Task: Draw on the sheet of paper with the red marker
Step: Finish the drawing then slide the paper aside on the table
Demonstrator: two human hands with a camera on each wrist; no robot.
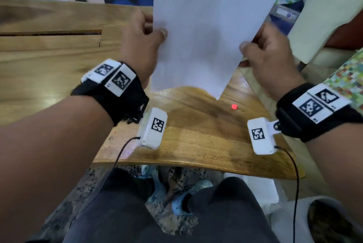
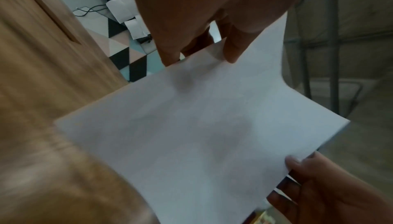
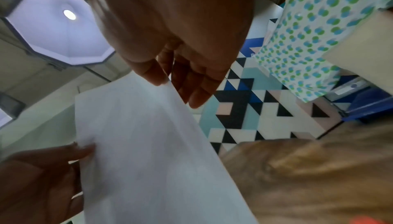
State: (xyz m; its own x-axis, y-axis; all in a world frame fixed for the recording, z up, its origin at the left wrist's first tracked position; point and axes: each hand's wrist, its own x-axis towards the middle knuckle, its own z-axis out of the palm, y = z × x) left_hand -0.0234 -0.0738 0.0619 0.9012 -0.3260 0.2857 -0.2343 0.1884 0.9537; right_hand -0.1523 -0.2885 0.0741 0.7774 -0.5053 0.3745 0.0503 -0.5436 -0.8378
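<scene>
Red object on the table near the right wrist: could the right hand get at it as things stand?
Probably not yet. The right hand pinches the sheet of paper held up with the left hand; the red object lies unobstructed on the wooden table, below the sheet's corner.

No readable text; wrist tags [image 1: 158, 124] coded only.

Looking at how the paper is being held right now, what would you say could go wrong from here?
1. The sheet of paper is in the air, pinched at its edges by the left hand and right hand; it may crease or slip.
2. A small red object lies on the wooden table just below; lowering the sheet could cover or knock it.
</scene>
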